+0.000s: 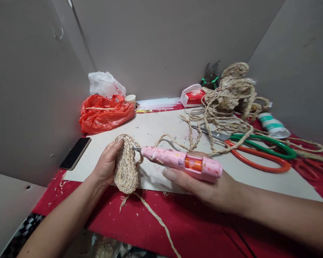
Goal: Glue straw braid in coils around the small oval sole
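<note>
My left hand (105, 165) grips an oval coil of braided straw (126, 165), holding it on edge above a pale board (156, 129). A loose braid tail hangs from the coil toward me. My right hand (204, 184) is wrapped round a pink glue gun (181, 161), lying sideways. The gun's metal tip touches the right edge of the coil. A braided straw cord (177, 141) runs from the coil to a tangled pile of braid (228, 96) at the back right.
Scissors with a green and an orange handle (258, 152) lie right of the gun. A black phone (75, 153) lies at the left edge. Behind are an orange plastic bag (104, 113), a white bag (104, 84), a paper cup (130, 99), a tissue pack (192, 96) and a white-green tube (273, 125). Grey walls enclose the red-covered table (140, 218).
</note>
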Demonstrator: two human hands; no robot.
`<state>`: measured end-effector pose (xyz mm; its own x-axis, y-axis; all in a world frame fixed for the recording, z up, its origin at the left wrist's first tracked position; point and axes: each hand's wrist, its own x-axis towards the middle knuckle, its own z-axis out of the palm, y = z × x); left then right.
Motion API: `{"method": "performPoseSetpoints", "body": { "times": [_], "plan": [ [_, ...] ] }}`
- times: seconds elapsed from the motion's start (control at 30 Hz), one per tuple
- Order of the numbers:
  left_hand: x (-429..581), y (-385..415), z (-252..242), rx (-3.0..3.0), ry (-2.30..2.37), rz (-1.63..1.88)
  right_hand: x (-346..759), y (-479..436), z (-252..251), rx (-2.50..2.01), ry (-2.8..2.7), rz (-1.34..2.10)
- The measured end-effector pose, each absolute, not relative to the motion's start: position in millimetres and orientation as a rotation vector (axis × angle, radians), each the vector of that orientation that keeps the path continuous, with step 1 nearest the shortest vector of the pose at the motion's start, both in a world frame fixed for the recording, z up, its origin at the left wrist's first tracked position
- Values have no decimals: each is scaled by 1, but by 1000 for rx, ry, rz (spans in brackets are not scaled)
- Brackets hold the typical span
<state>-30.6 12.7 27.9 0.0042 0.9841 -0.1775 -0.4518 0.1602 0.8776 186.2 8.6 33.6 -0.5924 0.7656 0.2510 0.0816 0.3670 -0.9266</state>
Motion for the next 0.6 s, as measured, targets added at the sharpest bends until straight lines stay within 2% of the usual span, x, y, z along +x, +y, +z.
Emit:
{"method": "performPoseSetpoints", "body": {
  "times": [0.6],
  "plan": [
    [-33,13,23,719,918,1295,185,7,36,-693,-1997,1283]
  ]
}}
